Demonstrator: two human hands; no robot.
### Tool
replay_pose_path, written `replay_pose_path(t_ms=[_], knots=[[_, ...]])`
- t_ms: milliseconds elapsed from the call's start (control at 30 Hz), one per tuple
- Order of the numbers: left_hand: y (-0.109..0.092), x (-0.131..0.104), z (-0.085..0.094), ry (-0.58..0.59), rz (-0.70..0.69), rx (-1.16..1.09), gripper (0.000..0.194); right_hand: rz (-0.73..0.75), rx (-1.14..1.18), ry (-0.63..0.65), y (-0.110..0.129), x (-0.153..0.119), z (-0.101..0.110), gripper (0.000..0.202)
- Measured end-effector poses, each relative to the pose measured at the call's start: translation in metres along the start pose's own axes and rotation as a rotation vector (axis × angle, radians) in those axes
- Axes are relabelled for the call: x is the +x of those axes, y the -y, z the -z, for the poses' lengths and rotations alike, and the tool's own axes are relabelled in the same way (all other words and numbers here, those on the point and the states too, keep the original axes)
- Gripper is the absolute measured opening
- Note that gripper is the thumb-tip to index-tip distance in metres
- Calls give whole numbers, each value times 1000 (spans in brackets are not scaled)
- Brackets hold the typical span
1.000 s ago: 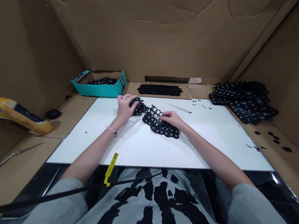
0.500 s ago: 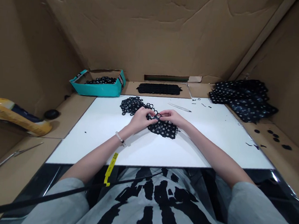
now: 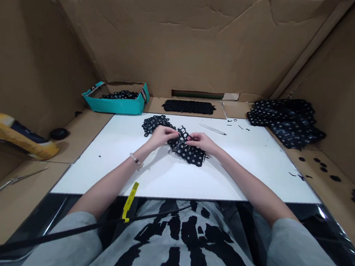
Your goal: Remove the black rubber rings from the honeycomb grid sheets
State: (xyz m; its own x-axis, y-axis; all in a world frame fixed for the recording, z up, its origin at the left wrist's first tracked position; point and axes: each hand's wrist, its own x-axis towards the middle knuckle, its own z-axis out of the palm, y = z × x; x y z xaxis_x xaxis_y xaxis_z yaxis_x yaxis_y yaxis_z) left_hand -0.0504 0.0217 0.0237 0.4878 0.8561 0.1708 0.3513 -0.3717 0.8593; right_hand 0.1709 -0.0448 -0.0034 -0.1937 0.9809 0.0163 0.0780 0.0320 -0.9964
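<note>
A black perforated sheet (image 3: pixel 191 153) with pale round holes lies at the middle of the white board (image 3: pixel 160 177). My left hand (image 3: pixel 162 136) pinches the sheet's upper left edge between thumb and fingertips. Opposite it, my right hand (image 3: pixel 202 141) is closed with its fingertips on the sheet's upper right part. The stretch of sheet between both hands is slightly raised. Just behind my left hand sits a pile of small black rings (image 3: pixel 155 124).
Behind the board are a teal box (image 3: pixel 115 106) of black rings and a black stack (image 3: pixel 189 106). Tweezers (image 3: pixel 213 129) lie on the board. Crumpled dotted sheets (image 3: pixel 287 120) are at the right; a yellow tool (image 3: pixel 17 136) and scissors (image 3: pixel 14 181) at the left.
My hands have moved slightly apart, the left one leftward. The black sheet has shifted a little left and turned, and its upper part now shows between my hands.
</note>
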Motion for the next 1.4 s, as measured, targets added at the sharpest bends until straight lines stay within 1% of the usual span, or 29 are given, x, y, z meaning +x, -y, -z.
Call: replay_pose_path(t_ms=[100,133,167,233,267,333,367,400,433,500,533,567,600,667,733,767,833,867,900,1000,1033,1067,1133,1200,1267,1300,1333,1400], knots=[[13,11,30,-322,7,-12,25,-11,14,-26,0,-1,1,33],[18,13,41,-407,4,28,26,-15,17,-29,0,-1,1,33],[23,15,50,-463,7,91,27,-21,17,-32,1,-1,2,34],[29,15,64,-510,20,269,33,-43,16,-41,2,-3,2,36],[30,14,68,-525,21,363,38,-52,14,-45,3,-3,1,37],[27,10,64,-539,-27,506,42,-54,9,-54,3,-4,-1,39],[22,8,59,-518,-80,538,40,-52,2,-61,4,-4,-2,39],[16,5,50,-462,-145,541,36,-48,-6,-73,4,-4,-4,40],[10,2,40,-365,-217,522,32,-42,-16,-89,4,-4,-7,41],[-5,-6,17,-104,-336,463,27,-27,-37,-124,4,-4,-12,41],[-11,-10,6,8,-370,439,26,-15,-51,-141,5,-4,-14,41],[-15,-14,-3,80,-380,420,26,1,-65,-157,5,-5,-17,41],[-19,-17,-11,117,-374,401,26,18,-78,-166,6,-5,-18,41],[-21,-20,-21,111,-325,359,23,38,-85,-163,7,-5,-18,41],[-18,-18,-22,77,-266,303,20,38,-62,-117,8,-5,-15,42],[-16,-16,-20,68,-236,270,20,27,-53,-69,8,-5,-12,43],[-9,-9,-13,46,-165,193,22,-8,-58,31,7,-4,-5,45],[-5,-4,-8,22,-125,152,23,-25,-69,57,6,-3,-2,45],[0,0,-2,-28,-87,117,24,-41,-84,63,6,-2,0,45],[15,10,20,-293,-13,93,28,-52,-116,14,3,-1,3,45],[20,13,28,-369,-3,124,28,-51,-123,8,2,-1,3,44],[25,14,36,-416,4,179,29,-50,-124,6,1,-1,3,43],[33,16,51,-444,22,343,29,-58,-108,-2,-1,-1,1,42],[36,15,63,-472,48,511,31,-74,-80,-7,-3,-1,1,43],[32,13,76,-511,67,620,38,-87,-62,-9,-4,-1,0,43],[28,11,82,-512,69,649,41,-90,-57,-10,-4,-1,0,43],[22,7,90,-492,71,663,41,-92,-51,-13,-4,-1,0,42],[12,-4,104,-407,105,668,34,-95,-39,-21,-4,-1,-1,41]])
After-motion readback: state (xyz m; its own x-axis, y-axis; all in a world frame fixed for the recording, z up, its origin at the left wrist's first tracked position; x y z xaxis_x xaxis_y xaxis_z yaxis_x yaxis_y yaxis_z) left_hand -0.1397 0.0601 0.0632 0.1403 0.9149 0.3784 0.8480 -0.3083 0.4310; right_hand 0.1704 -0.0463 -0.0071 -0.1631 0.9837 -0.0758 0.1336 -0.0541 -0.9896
